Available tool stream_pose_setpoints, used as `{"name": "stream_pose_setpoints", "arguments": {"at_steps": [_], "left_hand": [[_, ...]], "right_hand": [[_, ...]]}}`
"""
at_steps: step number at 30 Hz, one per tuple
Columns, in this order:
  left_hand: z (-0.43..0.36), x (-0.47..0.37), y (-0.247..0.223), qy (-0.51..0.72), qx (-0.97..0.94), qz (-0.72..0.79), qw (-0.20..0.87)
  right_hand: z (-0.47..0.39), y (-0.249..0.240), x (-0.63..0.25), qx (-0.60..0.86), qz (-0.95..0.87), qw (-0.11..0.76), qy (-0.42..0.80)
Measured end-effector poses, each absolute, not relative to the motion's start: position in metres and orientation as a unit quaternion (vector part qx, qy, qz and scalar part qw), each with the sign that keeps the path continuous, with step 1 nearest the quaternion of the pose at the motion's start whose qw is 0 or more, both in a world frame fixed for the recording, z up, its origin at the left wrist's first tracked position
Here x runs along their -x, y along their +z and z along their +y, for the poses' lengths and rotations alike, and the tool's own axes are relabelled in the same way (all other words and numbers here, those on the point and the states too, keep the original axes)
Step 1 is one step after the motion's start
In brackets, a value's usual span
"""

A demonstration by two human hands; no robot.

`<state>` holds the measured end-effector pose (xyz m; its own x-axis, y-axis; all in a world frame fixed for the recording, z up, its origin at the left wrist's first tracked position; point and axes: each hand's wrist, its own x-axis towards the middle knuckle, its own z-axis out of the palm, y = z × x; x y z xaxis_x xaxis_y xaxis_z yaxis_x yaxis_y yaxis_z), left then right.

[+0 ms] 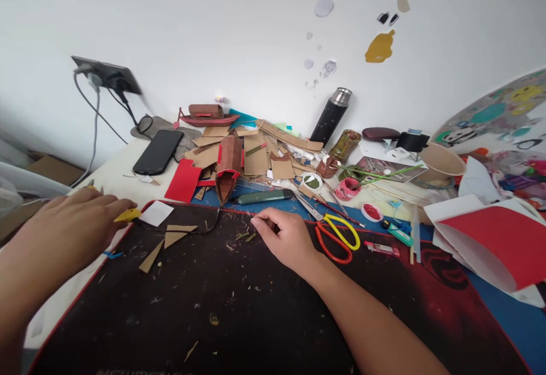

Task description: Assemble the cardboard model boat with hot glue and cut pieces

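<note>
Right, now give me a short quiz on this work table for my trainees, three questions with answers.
1. Multiple choice: which has one yellow handle loop and one red?
A) the phone
B) the scissors
C) the box cutter

2. True or false: the scissors lie to the right of the right hand.

3. Fill in the colour: the body of the tall flask below its silver top is mostly ____.

Key: 1 B; 2 true; 3 black.
</note>
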<state>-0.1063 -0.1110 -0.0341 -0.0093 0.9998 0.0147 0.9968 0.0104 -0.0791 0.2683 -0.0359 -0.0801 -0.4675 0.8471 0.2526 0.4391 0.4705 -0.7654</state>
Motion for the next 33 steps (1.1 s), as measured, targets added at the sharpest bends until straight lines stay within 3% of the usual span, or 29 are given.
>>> {"name": "stream_pose_setpoints", "arguments": {"at_steps": [3,7,12,17,24,33], "left_hand": [[-0.104,0.118,-0.044,0.083,0.731,-0.677,0.026],[-0.101,0.11,-0.042,0.037,0.739,-0.669,0.071],[-0.099,0.038,-0.019,-0.053,0.783,-0.615,-0.077],[-0.083,-0.022,-0.004,-0.054,0.843,-0.514,-0.152],[-0.056,-0.04,-0.023,-0.043,0.847,-0.499,-0.175],[-0.055,-0.055,-0.043,-0.003,0.843,-0.508,-0.175]], "right_hand": [[-0.031,-0.076,-0.272,0.41,-0.808,0.27,0.326],[-0.027,-0.067,-0.276,0.413,-0.817,0.21,0.344],[-0.026,-0.055,-0.279,0.404,-0.821,0.137,0.379],[-0.027,-0.056,-0.278,0.386,-0.863,0.086,0.313],[-0.032,-0.065,-0.275,0.354,-0.888,0.124,0.267],[-0.029,-0.059,-0.274,0.396,-0.776,0.235,0.431]]}}
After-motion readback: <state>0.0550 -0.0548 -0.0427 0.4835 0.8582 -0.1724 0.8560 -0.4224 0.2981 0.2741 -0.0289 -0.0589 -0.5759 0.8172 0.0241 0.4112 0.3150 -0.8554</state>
